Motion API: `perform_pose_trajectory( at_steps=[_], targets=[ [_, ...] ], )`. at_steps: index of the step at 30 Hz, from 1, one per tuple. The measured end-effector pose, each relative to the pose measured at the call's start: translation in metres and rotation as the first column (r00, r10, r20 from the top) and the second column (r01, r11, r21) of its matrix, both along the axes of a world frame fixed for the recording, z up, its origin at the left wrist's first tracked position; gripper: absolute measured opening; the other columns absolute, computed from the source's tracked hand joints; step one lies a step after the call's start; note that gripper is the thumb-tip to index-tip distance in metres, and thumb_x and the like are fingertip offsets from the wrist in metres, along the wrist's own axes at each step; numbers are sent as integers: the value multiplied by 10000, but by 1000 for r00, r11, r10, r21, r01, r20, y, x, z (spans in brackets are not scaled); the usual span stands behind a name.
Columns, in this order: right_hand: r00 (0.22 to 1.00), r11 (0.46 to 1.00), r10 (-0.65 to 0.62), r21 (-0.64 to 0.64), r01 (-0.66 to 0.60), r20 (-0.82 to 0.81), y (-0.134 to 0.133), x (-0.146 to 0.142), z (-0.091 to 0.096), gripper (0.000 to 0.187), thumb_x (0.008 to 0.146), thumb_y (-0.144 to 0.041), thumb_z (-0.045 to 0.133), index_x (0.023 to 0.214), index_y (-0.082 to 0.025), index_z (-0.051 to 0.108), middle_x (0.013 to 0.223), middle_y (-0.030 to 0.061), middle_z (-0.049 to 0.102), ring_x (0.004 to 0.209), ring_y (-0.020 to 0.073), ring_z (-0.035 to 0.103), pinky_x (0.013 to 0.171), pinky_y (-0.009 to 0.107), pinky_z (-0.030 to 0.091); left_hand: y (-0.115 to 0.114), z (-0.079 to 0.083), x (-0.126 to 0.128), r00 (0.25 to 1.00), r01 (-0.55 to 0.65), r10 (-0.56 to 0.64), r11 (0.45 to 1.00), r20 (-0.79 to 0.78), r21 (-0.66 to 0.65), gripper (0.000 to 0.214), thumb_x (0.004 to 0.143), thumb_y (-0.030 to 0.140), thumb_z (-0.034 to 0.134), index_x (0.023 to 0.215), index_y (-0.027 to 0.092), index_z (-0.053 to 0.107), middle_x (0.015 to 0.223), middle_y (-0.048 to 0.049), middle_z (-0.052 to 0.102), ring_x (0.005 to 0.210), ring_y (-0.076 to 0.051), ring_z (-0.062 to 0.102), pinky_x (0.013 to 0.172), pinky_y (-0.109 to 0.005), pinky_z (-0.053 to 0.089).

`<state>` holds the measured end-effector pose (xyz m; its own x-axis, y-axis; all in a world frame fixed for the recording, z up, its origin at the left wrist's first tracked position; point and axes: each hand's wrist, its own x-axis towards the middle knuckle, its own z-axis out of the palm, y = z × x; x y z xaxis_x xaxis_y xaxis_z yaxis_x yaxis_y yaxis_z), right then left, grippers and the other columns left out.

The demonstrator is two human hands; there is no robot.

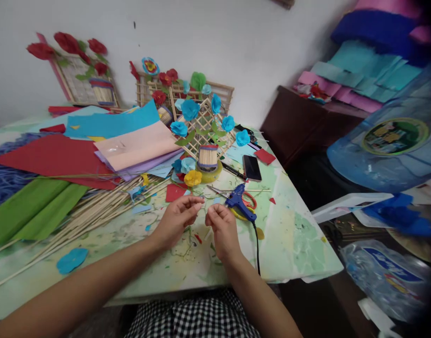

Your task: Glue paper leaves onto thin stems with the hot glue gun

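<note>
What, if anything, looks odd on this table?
Nothing looks clearly damaged. One blue paper piece lies alone at near left, apart from the blue flowers, and the glue gun lies across the scissors, which looks untidy.

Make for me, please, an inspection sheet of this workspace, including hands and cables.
Surface: table with patterned green cover, scattered with scraps.
Work things: upright stick lattice with blue paper flowers; glue gun lying over scissors.
Clutter: red sheet and loose sticks on the left; phone beyond the glue gun.
Hands: left hand and right hand close together, fingertips pinched; anything held is too small to tell.
Cables: black cord from the glue gun to the near table edge; plug not seen.
Surroundings: white wall behind; dark cabinet and water bottle on the right.
</note>
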<state>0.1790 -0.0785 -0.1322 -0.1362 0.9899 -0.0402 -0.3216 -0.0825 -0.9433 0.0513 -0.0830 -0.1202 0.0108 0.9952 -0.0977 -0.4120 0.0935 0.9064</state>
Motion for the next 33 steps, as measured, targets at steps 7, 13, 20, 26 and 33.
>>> perform_pose_trajectory(
  at_steps=[7, 13, 20, 26, 33],
  targets=[
    [999, 998, -45, -49, 46, 23, -4, -14, -5, 247, 743, -358, 665, 648, -180, 523, 569, -60, 443, 565, 99, 372, 574, 239, 295, -4, -13, -7, 987, -42, 29, 996, -155, -77, 237, 659, 293, 771, 857, 163, 759, 637, -21, 652, 437, -55, 369, 424, -189, 246],
    [998, 992, -57, -114, 54, -22, -1, -16, -9, 245, 728, -353, 682, 647, -179, 530, 573, -59, 458, 556, 95, 379, 578, 238, 302, -2, -13, -8, 987, -49, 41, 998, -153, -50, 143, 663, 259, 767, 774, 168, 769, 660, -38, 682, 461, -77, 439, 427, -196, 283],
    [997, 991, -47, -129, 39, -60, 0, -13, -11, 212, 725, -301, 671, 627, -175, 532, 569, -54, 480, 563, 95, 394, 577, 235, 315, -2, -9, -7, 975, -11, 1, 999, -224, -44, 86, 686, 226, 743, 757, 182, 766, 660, -28, 700, 548, -115, 548, 503, -206, 394],
    [999, 989, -48, -140, 45, -13, 0, -10, -11, 155, 686, -227, 630, 594, -181, 514, 541, -63, 477, 541, 93, 390, 562, 231, 310, -2, -11, -9, 957, 72, -76, 997, -281, -23, 70, 729, 242, 706, 751, 184, 737, 710, -8, 710, 663, -126, 605, 638, -213, 458],
    [999, 984, -13, -177, 4, -48, 0, -10, -11, 127, 636, -161, 566, 533, -180, 494, 457, -76, 415, 479, 83, 327, 521, 229, 271, -2, -11, -9, 953, 135, -141, 990, -268, -40, 141, 721, 289, 701, 676, 161, 665, 620, 10, 637, 579, -113, 559, 546, -210, 432]
  ],
)
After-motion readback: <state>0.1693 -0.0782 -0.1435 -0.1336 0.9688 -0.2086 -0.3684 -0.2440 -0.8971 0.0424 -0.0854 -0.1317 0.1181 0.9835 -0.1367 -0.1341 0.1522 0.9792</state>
